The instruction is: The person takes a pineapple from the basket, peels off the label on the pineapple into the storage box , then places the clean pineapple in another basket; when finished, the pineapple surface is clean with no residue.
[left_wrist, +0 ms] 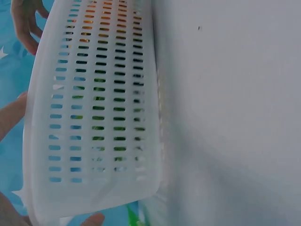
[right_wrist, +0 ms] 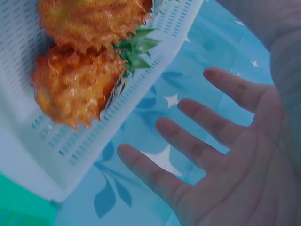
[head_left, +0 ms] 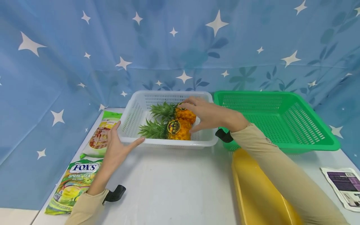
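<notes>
Two pineapples, one in front (head_left: pixel 182 131) and one behind (head_left: pixel 189 116), lie side by side in a white plastic basket (head_left: pixel 168 142), green crowns pointing left and black labels round them. My right hand (head_left: pixel 210 114) overlaps the basket's right end in the head view. The right wrist view shows that palm (right_wrist: pixel 249 174) with straight, spread fingers and nothing in them. At the basket's front left corner is my left hand (head_left: pixel 116 151), fingers extended along the left side and thumb near the front rim. The basket's slotted wall (left_wrist: pixel 94 193) fills much of the left wrist view.
A green basket (head_left: pixel 306 147) adjoins the white one on the right. Below it lies a yellow container (head_left: pixel 253 187), partly covered by my right sleeve. A Fox's candy bag (head_left: pixel 76 184) and a green-and-white food bag (head_left: pixel 98 140) lie left; a purple-and-white packet (head_left: pixel 343 184) lies right. Starry blue curtain (head_left: pixel 168 47) behind.
</notes>
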A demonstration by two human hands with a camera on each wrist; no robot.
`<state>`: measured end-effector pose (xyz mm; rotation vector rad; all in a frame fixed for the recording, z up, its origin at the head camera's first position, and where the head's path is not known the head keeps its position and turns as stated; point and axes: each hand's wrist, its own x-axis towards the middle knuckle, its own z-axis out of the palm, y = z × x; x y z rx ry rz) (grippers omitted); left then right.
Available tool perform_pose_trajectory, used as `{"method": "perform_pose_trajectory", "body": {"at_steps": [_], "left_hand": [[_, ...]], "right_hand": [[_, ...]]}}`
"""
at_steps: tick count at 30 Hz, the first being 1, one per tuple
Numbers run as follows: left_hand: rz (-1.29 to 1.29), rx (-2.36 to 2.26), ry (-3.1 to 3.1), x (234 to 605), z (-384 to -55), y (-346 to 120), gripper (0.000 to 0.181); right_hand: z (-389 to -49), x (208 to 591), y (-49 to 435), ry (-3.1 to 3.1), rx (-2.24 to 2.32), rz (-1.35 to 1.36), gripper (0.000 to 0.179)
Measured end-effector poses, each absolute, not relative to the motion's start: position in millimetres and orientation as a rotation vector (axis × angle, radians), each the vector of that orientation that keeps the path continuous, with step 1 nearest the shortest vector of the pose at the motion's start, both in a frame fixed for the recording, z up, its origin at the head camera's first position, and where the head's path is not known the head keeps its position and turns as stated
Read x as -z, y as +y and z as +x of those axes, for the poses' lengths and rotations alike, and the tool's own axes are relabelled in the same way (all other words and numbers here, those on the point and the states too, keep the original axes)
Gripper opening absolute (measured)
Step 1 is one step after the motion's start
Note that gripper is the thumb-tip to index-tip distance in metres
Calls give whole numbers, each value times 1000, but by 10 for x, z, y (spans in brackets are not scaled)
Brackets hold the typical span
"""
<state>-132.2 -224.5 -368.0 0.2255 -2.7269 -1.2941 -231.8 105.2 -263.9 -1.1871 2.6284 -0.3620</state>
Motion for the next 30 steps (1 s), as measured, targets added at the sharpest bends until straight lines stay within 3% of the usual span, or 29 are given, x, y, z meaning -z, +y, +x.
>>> {"method": "perform_pose_trajectory", "body": {"at_steps": [9, 30], "left_hand": [[170, 1788, -2421, 3831, -1351, -2227, 116], [158, 1820, -2404, 3862, -1362, -2204, 114]], "right_hand": [[-2453, 2780, 816, 2506, 230, -1165, 93], [-2568, 2993, 578, 2436, 105, -1029, 98]]}}
